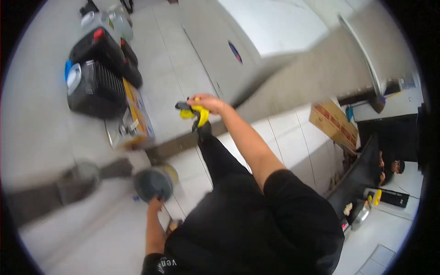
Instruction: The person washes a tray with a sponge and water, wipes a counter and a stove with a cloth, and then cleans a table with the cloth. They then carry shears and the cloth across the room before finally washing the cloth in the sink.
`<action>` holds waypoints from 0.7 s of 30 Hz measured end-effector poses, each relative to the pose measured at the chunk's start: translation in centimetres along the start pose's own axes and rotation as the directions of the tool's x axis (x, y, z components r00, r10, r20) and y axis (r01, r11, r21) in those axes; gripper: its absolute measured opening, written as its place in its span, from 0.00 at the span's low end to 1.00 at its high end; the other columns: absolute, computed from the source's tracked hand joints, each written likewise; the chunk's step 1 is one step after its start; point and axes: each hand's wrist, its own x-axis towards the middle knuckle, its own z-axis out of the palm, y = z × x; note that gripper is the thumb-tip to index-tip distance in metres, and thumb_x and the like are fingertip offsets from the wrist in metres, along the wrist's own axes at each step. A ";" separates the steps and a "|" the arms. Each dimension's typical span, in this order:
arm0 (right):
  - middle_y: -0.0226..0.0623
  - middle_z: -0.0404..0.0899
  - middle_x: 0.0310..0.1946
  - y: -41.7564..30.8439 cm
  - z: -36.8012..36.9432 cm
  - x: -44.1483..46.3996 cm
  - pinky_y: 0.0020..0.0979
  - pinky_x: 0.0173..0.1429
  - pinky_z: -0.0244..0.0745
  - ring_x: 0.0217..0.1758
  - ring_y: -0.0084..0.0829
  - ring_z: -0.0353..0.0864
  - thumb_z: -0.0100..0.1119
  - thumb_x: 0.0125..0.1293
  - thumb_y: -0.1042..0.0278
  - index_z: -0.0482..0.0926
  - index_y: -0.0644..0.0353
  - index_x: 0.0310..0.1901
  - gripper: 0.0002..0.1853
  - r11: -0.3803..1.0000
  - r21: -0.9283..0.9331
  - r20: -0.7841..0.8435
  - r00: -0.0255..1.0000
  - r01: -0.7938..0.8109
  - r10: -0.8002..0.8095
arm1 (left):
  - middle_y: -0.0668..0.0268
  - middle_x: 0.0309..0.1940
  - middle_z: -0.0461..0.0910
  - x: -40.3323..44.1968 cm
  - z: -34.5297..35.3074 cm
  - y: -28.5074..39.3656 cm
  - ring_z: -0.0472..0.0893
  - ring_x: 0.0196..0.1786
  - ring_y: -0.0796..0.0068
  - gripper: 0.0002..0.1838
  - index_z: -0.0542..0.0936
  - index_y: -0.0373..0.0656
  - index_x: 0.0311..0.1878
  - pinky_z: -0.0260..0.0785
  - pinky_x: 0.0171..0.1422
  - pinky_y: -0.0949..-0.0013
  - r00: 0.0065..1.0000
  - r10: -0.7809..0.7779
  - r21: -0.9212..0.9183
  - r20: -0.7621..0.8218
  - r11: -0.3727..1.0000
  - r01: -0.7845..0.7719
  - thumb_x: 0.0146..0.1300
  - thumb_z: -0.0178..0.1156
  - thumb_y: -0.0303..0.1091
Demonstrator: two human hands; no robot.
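Observation:
In my right hand (210, 103) is a limp-looking yellow-and-black item (200, 115). Its exact kind is unclear, and the hand is closed around it above my dark shoe (203, 133). Lower left, my left hand (156, 205) is at the near rim of a grey bucket (145, 185). Its fingers look closed, and a dark patch shows just inside the bucket beside them. Blur hides whether they grip the rim or something else. A yellow rim (172, 174) shows behind the bucket.
Black jerrycans (97, 89) and a printed carton (137, 112) stand upper left. A large white cabinet (220, 46) is ahead. A blurred ledge (172, 146) crosses the middle. At right are a cardboard box (333, 123), a dark counter with a metal pan (362, 215), and another person (388, 172).

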 end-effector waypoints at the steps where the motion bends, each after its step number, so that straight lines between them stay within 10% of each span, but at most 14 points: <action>1: 0.29 0.77 0.40 -2.4 -0.7 2.9 0.23 0.49 0.70 0.43 0.20 0.75 0.63 0.63 0.55 0.78 0.58 0.49 0.18 0.993 -0.093 0.012 0.997 0.072 -0.072 | 0.50 0.46 0.81 0.3 -1.5 2.7 0.84 0.33 0.54 0.34 0.72 0.37 0.58 0.74 0.51 0.58 0.999 -0.032 0.136 -0.032 0.990 0.036 0.60 0.57 0.56; 3: 0.30 0.76 0.43 -6.8 -2.3 7.3 0.23 0.51 0.69 0.44 0.20 0.74 0.62 0.64 0.57 0.77 0.58 0.51 0.18 0.995 -0.030 0.124 0.988 0.093 -0.088 | 0.45 0.52 0.76 1.2 -4.3 7.3 0.74 0.58 0.47 0.34 0.71 0.40 0.60 0.65 0.62 0.54 0.999 0.031 0.222 -0.038 0.975 -0.022 0.62 0.52 0.60; 10: 0.30 0.76 0.43 -22.3 -4.8 16.3 0.24 0.49 0.72 0.46 0.21 0.75 0.66 0.61 0.59 0.75 0.57 0.52 0.20 0.983 0.090 0.388 0.915 -0.161 0.114 | 0.43 0.50 0.75 4.4 -17.7 28.4 0.73 0.55 0.42 0.29 0.71 0.40 0.58 0.66 0.59 0.51 0.959 0.195 -0.059 -0.207 0.976 -0.211 0.64 0.51 0.55; 17: 0.32 0.78 0.37 -35.6 -3.1 25.9 0.25 0.40 0.73 0.39 0.22 0.76 0.65 0.61 0.52 0.79 0.60 0.45 0.20 0.975 -0.058 0.241 0.945 -0.213 0.221 | 0.48 0.37 0.74 4.0 -40.6 46.7 0.74 0.41 0.44 0.13 0.72 0.37 0.38 0.67 0.44 0.54 0.465 0.514 0.133 -0.720 0.761 -0.635 0.63 0.59 0.38; 21: 0.34 0.78 0.37 -45.8 -8.4 32.8 0.28 0.38 0.74 0.38 0.24 0.77 0.63 0.62 0.51 0.78 0.63 0.46 0.22 0.973 -0.155 0.056 0.982 -0.171 0.182 | 0.54 0.29 0.77 6.2 -53.1 53.3 0.78 0.35 0.53 0.16 0.73 0.38 0.36 0.69 0.43 0.60 0.571 0.315 -0.114 -0.758 0.798 -0.592 0.66 0.57 0.43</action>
